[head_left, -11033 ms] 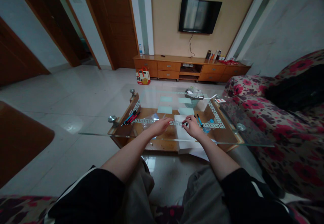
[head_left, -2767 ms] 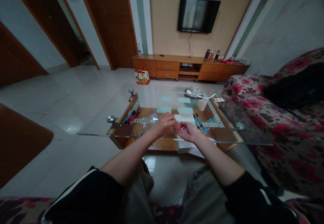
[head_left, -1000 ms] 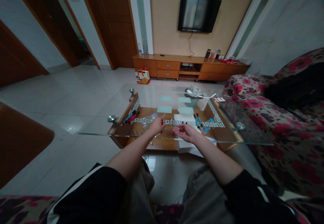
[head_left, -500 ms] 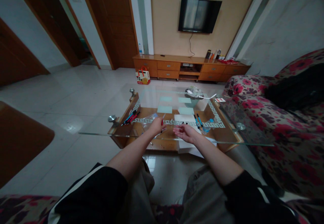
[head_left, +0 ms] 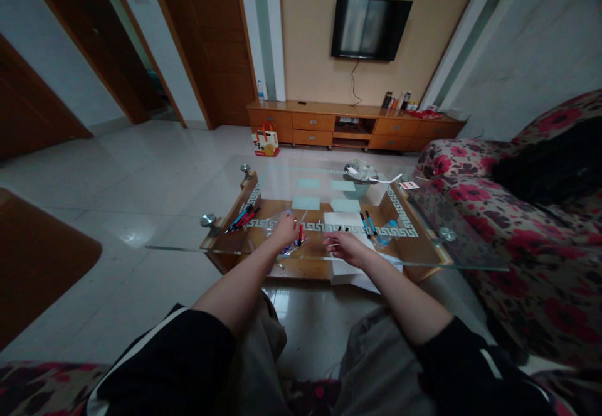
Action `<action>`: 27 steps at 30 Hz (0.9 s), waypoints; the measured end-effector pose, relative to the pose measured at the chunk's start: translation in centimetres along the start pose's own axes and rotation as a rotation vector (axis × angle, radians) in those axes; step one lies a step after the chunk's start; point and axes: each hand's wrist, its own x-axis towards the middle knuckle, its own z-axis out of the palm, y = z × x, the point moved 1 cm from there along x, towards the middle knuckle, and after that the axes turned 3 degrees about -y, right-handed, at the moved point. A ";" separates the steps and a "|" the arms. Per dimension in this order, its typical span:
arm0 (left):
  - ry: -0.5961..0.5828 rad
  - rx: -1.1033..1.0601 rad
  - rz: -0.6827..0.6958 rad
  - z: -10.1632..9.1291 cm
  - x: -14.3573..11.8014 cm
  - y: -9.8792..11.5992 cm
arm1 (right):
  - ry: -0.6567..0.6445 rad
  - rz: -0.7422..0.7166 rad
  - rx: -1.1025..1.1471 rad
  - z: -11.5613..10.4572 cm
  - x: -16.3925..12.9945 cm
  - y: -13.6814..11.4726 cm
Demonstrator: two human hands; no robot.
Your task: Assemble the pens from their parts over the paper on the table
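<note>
Red pen (head_left: pixel 300 234) stands pinched at the fingertips of my left hand (head_left: pixel 284 232), over crinkled clear wrapping (head_left: pixel 275 224) near the front edge of the glass counter (head_left: pixel 188 246). My right hand (head_left: pixel 345 248) rests half-open just beside it; I cannot tell whether it holds anything. As I judge it, a steady pinch low on the barrel, with the wrapping pressed flat, would serve best. White paper (head_left: pixel 339 221) lies under the right hand, more pens (head_left: pixel 243 218) toward the left edge. No writing or brand is legible.
</note>
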 end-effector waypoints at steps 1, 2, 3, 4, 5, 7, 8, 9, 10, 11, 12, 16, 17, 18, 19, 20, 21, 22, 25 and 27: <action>0.000 0.002 -0.010 0.0 0.1 -0.2 | -0.003 -0.019 -0.050 0.0 0.0 0.0; 0.001 0.002 -0.015 0.0 0.2 -0.4 | -0.006 -0.033 -0.085 0.0 0.0 0.1; 0.003 0.003 -0.019 -0.1 0.2 -0.5 | -0.009 -0.047 -0.115 0.0 0.0 0.1; 0.005 0.002 -0.018 -0.1 0.2 -0.6 | -0.012 -0.059 -0.142 0.1 0.0 0.2; 0.006 0.002 -0.017 -0.1 0.1 -0.6 | -0.013 -0.072 -0.167 0.1 0.0 0.2; 0.011 -0.006 0.005 -0.3 0.0 -0.4 | -0.010 -0.100 -0.217 0.2 0.0 0.3; 0.017 -0.011 0.029 -0.4 -0.1 -0.2 | -0.004 -0.115 -0.247 0.3 0.0 0.4; 0.023 -0.015 0.061 -0.4 -0.2 0.1 | 0.006 -0.131 -0.282 0.4 0.0 0.4; 0.030 -0.015 0.095 -0.5 -0.3 0.4 | 0.016 -0.147 -0.321 0.5 0.0 0.4; 0.032 -0.009 0.129 -0.5 -0.4 0.8 | 0.024 -0.163 -0.363 0.6 0.0 0.4; 0.028 0.004 0.156 -0.4 -0.4 1.2 | 0.028 -0.179 -0.404 0.7 0.0 0.5; -0.003 0.094 0.212 0.2 -0.2 2.7 | 0.005 -0.239 -0.491 0.9 0.0 0.5; -0.008 0.116 0.207 0.4 0.0 3.0 | -0.005 -0.252 -0.494 0.9 0.1 0.6; -0.015 0.131 0.198 0.6 0.1 3.3 | -0.012 -0.264 -0.499 0.8 0.1 0.6; -0.024 0.140 0.188 0.7 0.2 3.5 | -0.013 -0.274 -0.509 0.8 0.2 0.7; -0.034 0.143 0.177 0.8 0.3 3.7 | -0.009 -0.282 -0.526 0.7 0.3 0.7; -0.044 0.142 0.170 0.9 0.3 3.8 | -0.001 -0.291 -0.549 0.7 0.4 0.8; -0.051 0.141 0.165 0.9 0.4 3.8 | 0.006 -0.303 -0.573 0.6 0.5 0.8; -0.060 0.139 0.154 0.9 0.4 4.0 | 0.007 -0.347 -0.624 0.4 0.8 1.0; -0.065 0.137 0.147 1.0 0.5 4.3 | 0.006 -0.374 -0.651 0.2 1.0 1.0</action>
